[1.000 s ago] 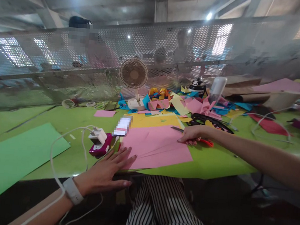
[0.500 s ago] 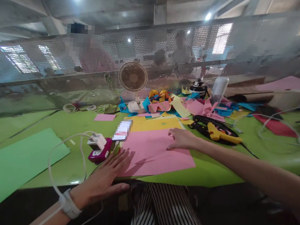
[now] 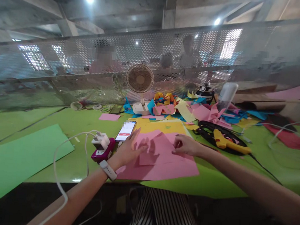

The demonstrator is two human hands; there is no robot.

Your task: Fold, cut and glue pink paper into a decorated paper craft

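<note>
A pink paper sheet (image 3: pixel 171 171) lies near the table's front edge, partly over a yellow sheet (image 3: pixel 154 125). Above it, a smaller pink paper piece (image 3: pixel 161 146) stands slightly raised, casting a shadow. My right hand (image 3: pixel 188 145) is closed, its thumb and forefinger pinched at the right side of this piece. My left hand (image 3: pixel 128 152), wearing a white watch on the wrist, is over the left part with fingers stretched and apart. A lit phone (image 3: pixel 125 131) rests just behind my left fingers.
Left of my hand sits a purple power strip (image 3: pixel 103 154) with white plugs and looping cables. A green sheet (image 3: pixel 26 161) covers the left. A yellow glue gun (image 3: pixel 228 143) lies right on a black tray. Behind stand a fan (image 3: pixel 140 78), paper scraps (image 3: pixel 183 110) and a mesh partition.
The smaller pink piece has come up off the sheet. My left hand moved right and forward from the sheet's left edge; my right fingers closed from a loose curl into a pinch.
</note>
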